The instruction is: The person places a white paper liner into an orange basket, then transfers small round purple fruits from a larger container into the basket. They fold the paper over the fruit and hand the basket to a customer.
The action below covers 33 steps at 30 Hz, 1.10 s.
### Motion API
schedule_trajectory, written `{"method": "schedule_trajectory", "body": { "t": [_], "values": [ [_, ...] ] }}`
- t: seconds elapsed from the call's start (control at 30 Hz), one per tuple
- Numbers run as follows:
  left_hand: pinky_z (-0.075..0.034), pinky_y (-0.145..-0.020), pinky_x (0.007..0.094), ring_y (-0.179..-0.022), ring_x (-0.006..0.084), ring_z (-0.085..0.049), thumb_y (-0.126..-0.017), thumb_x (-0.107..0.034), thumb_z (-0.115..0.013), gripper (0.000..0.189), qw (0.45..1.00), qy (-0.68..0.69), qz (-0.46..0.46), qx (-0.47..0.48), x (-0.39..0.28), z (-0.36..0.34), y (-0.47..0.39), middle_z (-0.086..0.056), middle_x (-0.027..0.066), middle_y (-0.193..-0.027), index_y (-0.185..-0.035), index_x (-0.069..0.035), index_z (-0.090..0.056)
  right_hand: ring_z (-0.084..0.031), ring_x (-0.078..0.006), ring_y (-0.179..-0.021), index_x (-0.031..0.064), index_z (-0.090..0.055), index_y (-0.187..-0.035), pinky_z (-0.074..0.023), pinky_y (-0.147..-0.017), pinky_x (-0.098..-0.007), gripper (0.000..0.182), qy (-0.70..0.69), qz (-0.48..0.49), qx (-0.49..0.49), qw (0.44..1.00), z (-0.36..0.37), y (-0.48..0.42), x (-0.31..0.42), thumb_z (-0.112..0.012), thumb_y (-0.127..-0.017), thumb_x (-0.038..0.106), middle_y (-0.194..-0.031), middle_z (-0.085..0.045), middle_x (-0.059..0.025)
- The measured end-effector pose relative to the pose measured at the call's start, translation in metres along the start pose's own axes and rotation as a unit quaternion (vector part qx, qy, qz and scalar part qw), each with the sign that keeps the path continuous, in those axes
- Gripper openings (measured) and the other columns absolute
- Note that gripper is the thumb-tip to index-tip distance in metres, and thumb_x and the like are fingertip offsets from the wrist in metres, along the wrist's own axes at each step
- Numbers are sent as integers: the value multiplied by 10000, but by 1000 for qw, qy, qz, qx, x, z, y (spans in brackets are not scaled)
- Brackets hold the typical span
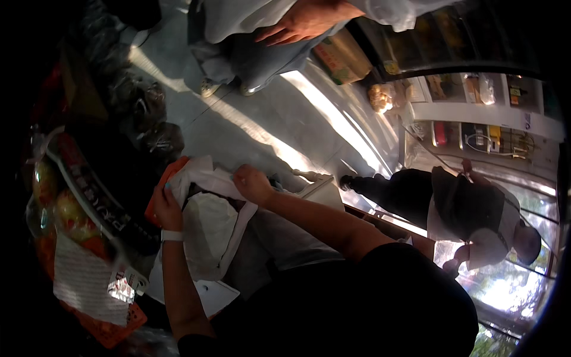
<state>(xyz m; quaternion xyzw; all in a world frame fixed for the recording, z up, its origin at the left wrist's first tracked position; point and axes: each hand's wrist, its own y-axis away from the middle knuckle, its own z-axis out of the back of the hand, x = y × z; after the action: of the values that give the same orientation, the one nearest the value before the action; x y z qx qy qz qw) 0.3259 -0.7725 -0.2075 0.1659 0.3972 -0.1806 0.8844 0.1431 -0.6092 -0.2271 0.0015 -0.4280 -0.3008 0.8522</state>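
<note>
In front of me a white, pale-rimmed container or bag [209,232] lies open; shadow hides its exact kind. A soft white sheet, perhaps paper or plastic film [206,178], runs along its far side. My left hand [168,207], with a pale band at the wrist, is at the left end of the sheet, beside an orange edge [171,172]; its fingers look closed on the sheet. My right hand [252,182] is curled, its fingertips pinching the sheet's right end.
Fruit in clear wrap [73,209] sits at left beside an orange crate [109,328]. Dark plastic bags [163,138] lie on the grey floor [250,120]. A person's hand [308,22] hangs at the top; another person [473,214] stands at right. A cardboard box [343,56] stands near shelves [486,114].
</note>
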Motion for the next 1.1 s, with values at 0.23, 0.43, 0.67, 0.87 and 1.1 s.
{"method": "schedule_trajectory", "body": {
  "t": [0.23, 0.43, 0.67, 0.87, 1.1],
  "values": [
    [-474, -679, 351, -757, 303, -613, -782, -216, -620, 246, 988, 128, 18, 80, 66, -29, -31, -636, 173, -814, -926, -17, -636, -457, -227, -1099, 96, -290, -1354, -373, -940, -325, 596, -86, -33, 205, 974, -41, -57, 26, -574, -836, 172, -1212, -468, -121],
    [-407, -683, 321, -750, 247, -533, -777, -68, -591, 110, 983, 155, -99, -27, 0, -1, 3, -547, 90, -790, -861, 0, -609, -518, -305, -1066, 62, -521, -1146, -436, -879, -345, 418, -11, 91, 212, 973, -37, -75, 46, -610, -738, 93, -1166, -523, -174],
    [-296, -988, 426, -1157, 366, -351, -730, -66, -648, 592, 937, -89, 198, -272, 45, 31, 167, -378, 219, -1238, -1258, 9, -391, -611, -313, -867, 51, -514, -1131, -487, -721, -342, 504, 97, 221, 249, 938, 20, -10, 29, -667, -651, 34, -960, -615, -165],
    [-408, -747, 235, -833, 102, -499, -889, -138, -537, 288, 739, 372, 478, -296, 101, -4, 263, -554, 65, -979, -1114, 34, -481, -618, -358, -778, 5, -360, -1243, -492, -679, -380, 581, 161, 104, 330, 924, 30, 4, 27, -628, -730, 64, -854, -617, -205],
    [-339, -572, 199, -626, 55, -354, -947, -174, -402, 230, 812, 145, 359, -436, 29, 5, 248, -435, -17, -705, -818, -3, -485, -591, -336, -662, 45, -512, -1096, -472, -580, -389, 383, 109, 145, 433, 883, 17, 13, 47, -531, -718, -19, -742, -592, -171]
  ]
}}
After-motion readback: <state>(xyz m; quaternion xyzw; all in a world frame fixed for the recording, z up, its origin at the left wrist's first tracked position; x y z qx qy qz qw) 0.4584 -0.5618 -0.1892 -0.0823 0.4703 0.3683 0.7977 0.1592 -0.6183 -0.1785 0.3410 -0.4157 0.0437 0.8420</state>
